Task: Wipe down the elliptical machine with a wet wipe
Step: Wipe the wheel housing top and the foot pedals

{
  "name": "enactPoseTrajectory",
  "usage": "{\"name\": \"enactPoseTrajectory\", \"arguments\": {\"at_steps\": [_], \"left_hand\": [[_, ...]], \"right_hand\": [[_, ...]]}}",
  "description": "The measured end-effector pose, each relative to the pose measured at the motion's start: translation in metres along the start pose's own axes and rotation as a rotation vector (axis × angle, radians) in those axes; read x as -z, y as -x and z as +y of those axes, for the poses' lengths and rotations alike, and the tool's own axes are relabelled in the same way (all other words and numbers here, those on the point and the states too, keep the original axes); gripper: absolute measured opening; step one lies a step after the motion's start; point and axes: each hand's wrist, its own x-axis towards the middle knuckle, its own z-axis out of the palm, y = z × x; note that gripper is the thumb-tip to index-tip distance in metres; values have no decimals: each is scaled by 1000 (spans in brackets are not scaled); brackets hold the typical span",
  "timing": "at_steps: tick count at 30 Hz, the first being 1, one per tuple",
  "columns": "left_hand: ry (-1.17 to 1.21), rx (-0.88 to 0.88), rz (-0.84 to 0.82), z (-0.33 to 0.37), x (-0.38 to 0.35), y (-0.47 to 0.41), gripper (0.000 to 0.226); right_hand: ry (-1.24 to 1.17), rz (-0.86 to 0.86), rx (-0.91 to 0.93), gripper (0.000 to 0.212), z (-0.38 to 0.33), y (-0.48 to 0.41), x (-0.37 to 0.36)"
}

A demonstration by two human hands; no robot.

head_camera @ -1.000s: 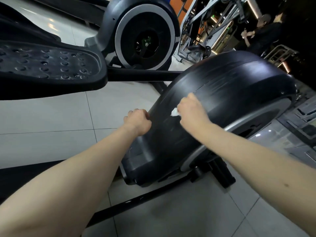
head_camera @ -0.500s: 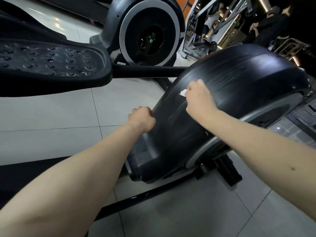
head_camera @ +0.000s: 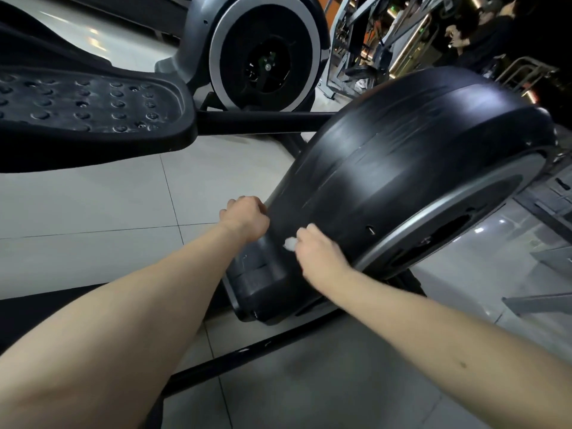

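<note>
a: entry, head view. where is the wet wipe?
b: a small white wad just under frame centre, about 6 o'clock. it lies against the black flywheel housing of the elliptical, at the housing's lower end, its 7 o'clock.
a: right grip?
b: fingers bunched, pinching the wipe and pressing it to the plastic. only a bit of white shows past the fingertips.
a: left grip?
b: fingers curled under, back of the hand toward the camera. it touches the housing's edge at 10 o'clock of the right grip, near it but apart. whether it hooks round the edge or only leans there, cannot tell.
a: housing surface?
b: streaky sheen across the top curve, toward 1 o'clock. grey ring on the side face at 3 o'clock.
a: surroundings?
b: studded black pedal at 10 o'clock, raised above the pale floor tiles. second elliptical's flywheel at 12 o'clock. black base rail on the floor at 6 o'clock, under the housing. a person in dark clothes at 1 o'clock, far back, blurred.
</note>
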Motion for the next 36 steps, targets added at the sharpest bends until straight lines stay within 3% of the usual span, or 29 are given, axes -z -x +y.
{"name": "enactPoseTrajectory", "arguments": {"at_steps": [5,8,12,16,18,21,24,29,32,36], "left_hand": [[10,-13,-61,17,-13,7,42],[14,-20,-69,20,-20,6,42],[11,38,-126,14,-26,12,41],[-39,66,-152,3,-28,17,40],[-43,98,-154,-3,-26,17,38],[-5,137,-168,-9,-22,19,37],[36,175,-185,-15,-20,19,33],[-3,209,-248,-42,-38,7,49],[-30,215,-256,-54,-34,21,32],[-1,239,-221,-72,-29,22,26]], "right_hand": [[-76,324,-140,45,59,23,28],[-150,499,-233,33,58,31,22],[-226,546,-275,26,32,36,-18],[-254,353,-277,24,2,38,-49],[-133,201,-143,12,-11,40,-48],[-32,81,1,29,-10,34,-31],[38,-3,-134,27,3,19,-6],[115,-72,-182,28,-10,1,-9],[51,-138,-185,31,-33,-3,-38],[-116,-154,-273,39,-65,-5,-74]]}}
